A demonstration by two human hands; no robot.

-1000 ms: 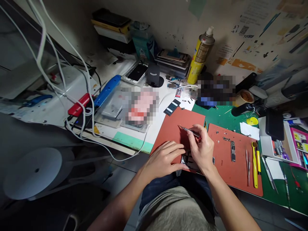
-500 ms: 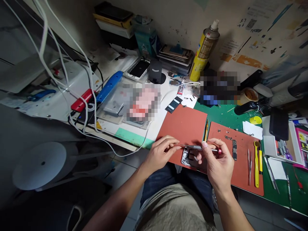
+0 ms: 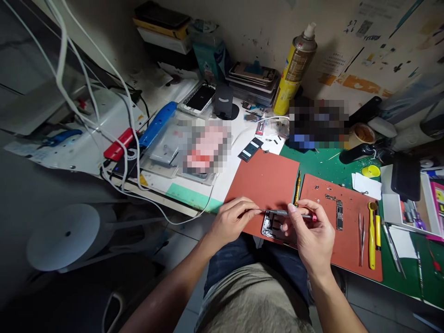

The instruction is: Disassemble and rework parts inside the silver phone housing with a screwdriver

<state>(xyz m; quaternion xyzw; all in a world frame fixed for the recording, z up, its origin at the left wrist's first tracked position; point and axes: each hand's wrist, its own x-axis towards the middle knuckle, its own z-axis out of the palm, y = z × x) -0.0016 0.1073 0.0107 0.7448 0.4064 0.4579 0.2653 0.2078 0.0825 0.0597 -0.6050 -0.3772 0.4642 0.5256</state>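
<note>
My right hand (image 3: 315,236) holds a slim grey screwdriver (image 3: 282,212) with a red end cap, level and pointing left. The thumb and fingertips of my left hand (image 3: 236,219) are pinched around its thin tip; whether a tiny screw is there too is hidden. Just below the screwdriver lies an opened phone housing (image 3: 272,229) at the mat's front edge, partly covered by my right hand. Beyond my right hand, a gold screwdriver (image 3: 297,187) lies near the gap between the mats. To the right rests an L-shaped phone circuit board (image 3: 339,215).
Tweezers (image 3: 361,238), a yellow brush (image 3: 372,236) and small loose parts lie on the right brown mat (image 3: 350,249). A yellow spray can (image 3: 294,69) stands at the back. Several phones and cases fill the left side, near white cables (image 3: 130,125). A white box (image 3: 430,217) sits far right.
The view has shifted slightly. My left fingertips have moved a little right along the screwdriver's tip, and the screwdriver has turned slightly in my right fingers.
</note>
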